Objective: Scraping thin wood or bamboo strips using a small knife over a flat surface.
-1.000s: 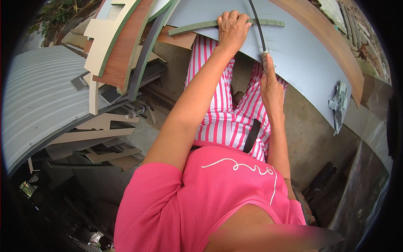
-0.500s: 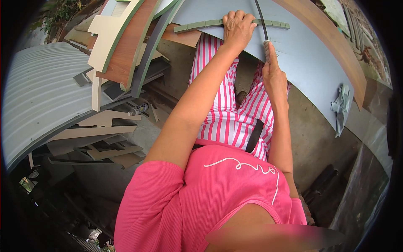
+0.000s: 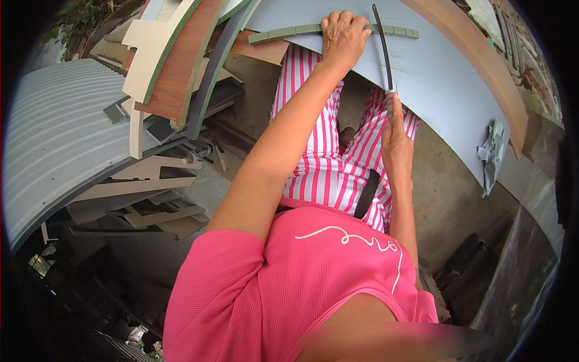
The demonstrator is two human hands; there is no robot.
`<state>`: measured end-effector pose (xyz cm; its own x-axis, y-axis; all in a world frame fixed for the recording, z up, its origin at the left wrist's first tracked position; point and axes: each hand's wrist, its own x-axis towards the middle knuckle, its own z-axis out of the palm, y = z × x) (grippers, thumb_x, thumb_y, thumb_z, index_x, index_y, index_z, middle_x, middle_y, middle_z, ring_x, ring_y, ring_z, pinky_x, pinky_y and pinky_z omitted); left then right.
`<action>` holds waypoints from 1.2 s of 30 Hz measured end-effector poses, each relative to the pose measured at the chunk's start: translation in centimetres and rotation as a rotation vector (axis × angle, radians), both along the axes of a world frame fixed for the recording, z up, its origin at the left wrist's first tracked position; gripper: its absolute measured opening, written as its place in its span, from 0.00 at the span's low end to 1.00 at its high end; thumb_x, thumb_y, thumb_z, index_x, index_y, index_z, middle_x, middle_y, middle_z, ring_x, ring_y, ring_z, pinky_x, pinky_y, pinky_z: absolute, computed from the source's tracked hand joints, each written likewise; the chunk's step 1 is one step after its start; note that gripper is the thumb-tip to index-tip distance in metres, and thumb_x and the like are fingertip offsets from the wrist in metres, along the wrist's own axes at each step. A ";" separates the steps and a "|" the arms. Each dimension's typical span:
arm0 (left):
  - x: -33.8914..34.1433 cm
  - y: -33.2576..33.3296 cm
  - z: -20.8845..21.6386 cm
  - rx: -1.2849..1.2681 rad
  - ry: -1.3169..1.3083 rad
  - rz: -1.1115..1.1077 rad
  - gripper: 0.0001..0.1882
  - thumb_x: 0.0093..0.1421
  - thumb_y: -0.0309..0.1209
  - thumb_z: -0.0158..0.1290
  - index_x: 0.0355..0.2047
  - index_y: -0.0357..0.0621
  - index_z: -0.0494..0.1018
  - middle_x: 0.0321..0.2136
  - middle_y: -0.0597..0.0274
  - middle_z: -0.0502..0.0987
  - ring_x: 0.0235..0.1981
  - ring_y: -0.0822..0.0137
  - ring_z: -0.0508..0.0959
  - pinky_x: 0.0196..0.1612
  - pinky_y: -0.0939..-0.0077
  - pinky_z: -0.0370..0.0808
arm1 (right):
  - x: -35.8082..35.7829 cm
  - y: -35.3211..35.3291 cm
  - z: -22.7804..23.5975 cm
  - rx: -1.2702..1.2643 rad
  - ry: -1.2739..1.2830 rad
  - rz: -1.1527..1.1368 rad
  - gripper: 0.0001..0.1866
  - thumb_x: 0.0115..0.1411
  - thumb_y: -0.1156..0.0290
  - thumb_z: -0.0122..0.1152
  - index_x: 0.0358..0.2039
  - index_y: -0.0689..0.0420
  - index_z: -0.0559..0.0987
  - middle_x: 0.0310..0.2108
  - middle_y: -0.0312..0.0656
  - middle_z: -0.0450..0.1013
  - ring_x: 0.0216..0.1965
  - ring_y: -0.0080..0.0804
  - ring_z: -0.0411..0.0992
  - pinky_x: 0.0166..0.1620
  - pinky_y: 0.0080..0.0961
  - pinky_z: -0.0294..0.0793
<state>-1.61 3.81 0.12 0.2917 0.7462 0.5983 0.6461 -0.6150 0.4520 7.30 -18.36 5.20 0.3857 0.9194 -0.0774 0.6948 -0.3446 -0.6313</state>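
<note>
A thin green strip (image 3: 289, 32), marked with several crosswise lines, lies across the pale blue-grey board (image 3: 440, 90) in front of me. My left hand (image 3: 344, 39) is closed over its middle, holding it against the board. In my right hand (image 3: 396, 136) is the wrapped, pale handle of a narrow hacksaw blade (image 3: 386, 60), the index finger stretched along it. The dark blade points away from me and crosses the strip just right of my left hand. A small hole shows at its tip. The handle is over my right thigh, near the board's close edge.
Curved wood-look panels (image 3: 181, 72) are stacked at the left beside a corrugated metal sheet (image 3: 60, 114). Below them lie board offcuts (image 3: 163, 220) and a small bottle (image 3: 197, 154). A crumpled grey cloth (image 3: 491, 151) rests on the board's right end. A curved brown panel (image 3: 470, 51) borders its far side.
My right hand has drawn the hacksaw blade back toward me, so its tip now shows just beyond the strip. My left hand stays in place on the strip.
</note>
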 end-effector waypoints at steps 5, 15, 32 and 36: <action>0.3 -0.1 0.0 0.009 0.007 -0.006 0.11 0.52 0.35 0.61 0.36 0.54 0.78 0.33 0.66 0.73 0.39 0.60 0.69 0.44 0.63 0.61 | 0.5 5.8 0.9 0.073 0.019 0.055 0.34 0.61 0.76 0.48 0.67 0.39 0.56 0.20 0.53 0.72 0.19 0.49 0.71 0.26 0.45 0.65; 0.1 0.0 -0.2 0.007 0.007 -0.006 0.11 0.51 0.34 0.61 0.36 0.54 0.78 0.33 0.67 0.73 0.39 0.60 0.69 0.44 0.63 0.61 | 0.0 -0.5 0.1 -0.037 -0.030 0.028 0.35 0.61 0.77 0.48 0.68 0.38 0.55 0.16 0.48 0.68 0.15 0.38 0.66 0.24 0.41 0.64; 0.0 0.0 -0.3 -0.002 0.014 -0.003 0.11 0.51 0.34 0.62 0.36 0.53 0.77 0.33 0.67 0.73 0.39 0.60 0.69 0.44 0.62 0.61 | 0.8 5.0 0.5 0.043 -0.034 0.066 0.33 0.60 0.76 0.47 0.67 0.41 0.57 0.19 0.53 0.71 0.20 0.48 0.72 0.27 0.44 0.68; 0.3 0.0 -0.3 0.025 -0.024 -0.014 0.10 0.51 0.33 0.62 0.34 0.52 0.77 0.32 0.65 0.73 0.38 0.59 0.69 0.44 0.63 0.61 | 0.4 -0.2 0.3 -0.012 -0.021 0.028 0.35 0.61 0.77 0.48 0.67 0.39 0.55 0.17 0.50 0.69 0.15 0.40 0.66 0.24 0.42 0.64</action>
<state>-1.26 3.80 -0.16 0.2869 0.7270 0.6238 0.6265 -0.6350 0.4519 7.70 -18.57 5.46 0.3618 0.9288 -0.0806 0.7174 -0.3326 -0.6122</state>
